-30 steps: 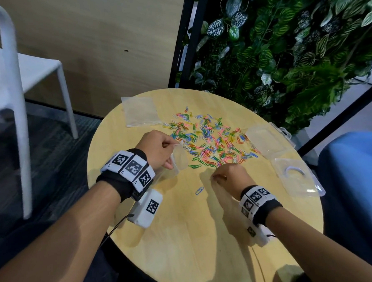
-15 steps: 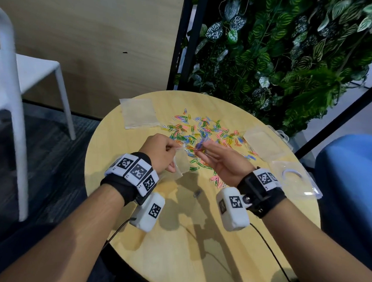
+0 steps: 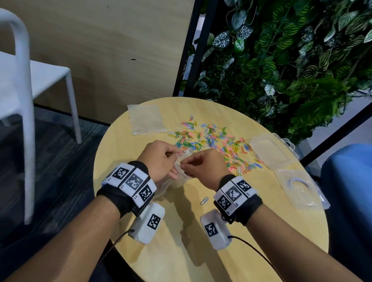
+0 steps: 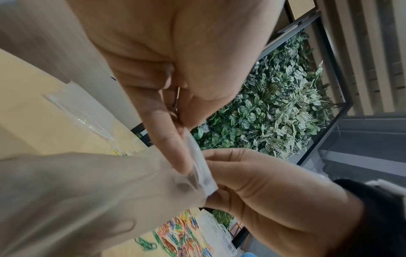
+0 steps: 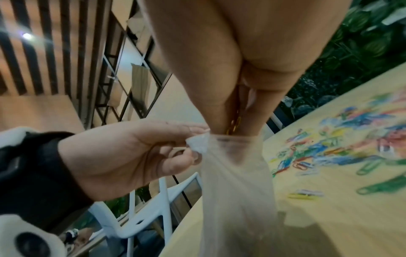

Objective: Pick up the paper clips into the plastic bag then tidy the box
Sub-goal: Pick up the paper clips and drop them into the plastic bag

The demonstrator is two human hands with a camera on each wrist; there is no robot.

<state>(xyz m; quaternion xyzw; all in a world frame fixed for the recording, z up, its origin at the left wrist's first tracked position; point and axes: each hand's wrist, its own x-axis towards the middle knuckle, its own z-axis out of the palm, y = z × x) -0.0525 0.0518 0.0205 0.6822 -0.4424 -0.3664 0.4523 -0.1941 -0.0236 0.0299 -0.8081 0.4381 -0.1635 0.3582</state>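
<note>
My left hand (image 3: 174,158) pinches the rim of a clear plastic bag (image 3: 171,184) and holds its mouth up above the round wooden table (image 3: 196,260). My right hand (image 3: 185,167) has its fingertips pushed into the bag's mouth (image 5: 237,139), pinching a yellow paper clip (image 5: 234,125). In the left wrist view the thumb and forefinger grip the bag's edge (image 4: 198,167). A pile of coloured paper clips (image 3: 215,140) lies just beyond both hands. One loose clip (image 3: 204,200) lies near my right wrist. The clear plastic box (image 3: 270,152) lies open at the right.
A second flat plastic bag (image 3: 146,119) lies at the table's far left. The box's other clear half (image 3: 300,191) holds a white ring near the right edge. A white chair (image 3: 21,93) stands left, a plant wall (image 3: 292,60) behind, a blue seat (image 3: 354,192) right.
My right hand picked clips off the table, lifted, and moved left to the bag's mouth. My left hand has kept its hold on the bag, raising it slightly.
</note>
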